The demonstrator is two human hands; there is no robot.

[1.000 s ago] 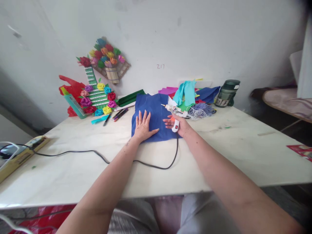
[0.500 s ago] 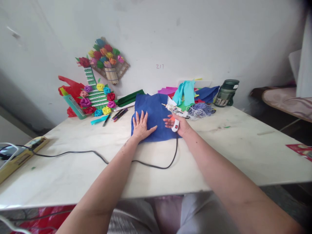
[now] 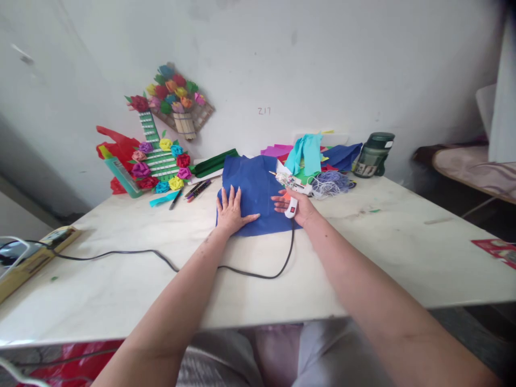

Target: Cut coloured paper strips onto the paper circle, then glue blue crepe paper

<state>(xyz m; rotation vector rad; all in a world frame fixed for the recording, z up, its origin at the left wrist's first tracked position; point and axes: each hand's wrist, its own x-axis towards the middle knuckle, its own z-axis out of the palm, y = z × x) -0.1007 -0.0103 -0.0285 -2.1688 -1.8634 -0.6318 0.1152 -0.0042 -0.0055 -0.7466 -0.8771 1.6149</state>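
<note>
A dark blue sheet [image 3: 258, 185], cloth or paper, lies on the table in front of me. My left hand [image 3: 230, 212] rests on its lower left part, palm down with the fingers spread. In my right hand [image 3: 302, 208] is a white hot glue gun [image 3: 291, 207], held by its handle over the sheet's right side. Its nozzle points to the left and away from me. From the handle a black cord [image 3: 258, 276] runs down, loops across the table and passes under my left forearm.
Pens [image 3: 198, 191], a green flower-decorated guitar shape [image 3: 161, 161] and a glue bottle [image 3: 122, 174] stand or lie at the left. Coloured sheets [image 3: 306, 156], a bundle of string [image 3: 332, 184] and a dark green bottle [image 3: 374, 155] are at the back right. A power strip [image 3: 40, 258] lies at the left edge.
My left hand has slid very slightly left and toward me on the blue sheet. The glue gun has hardly moved in my right hand.
</note>
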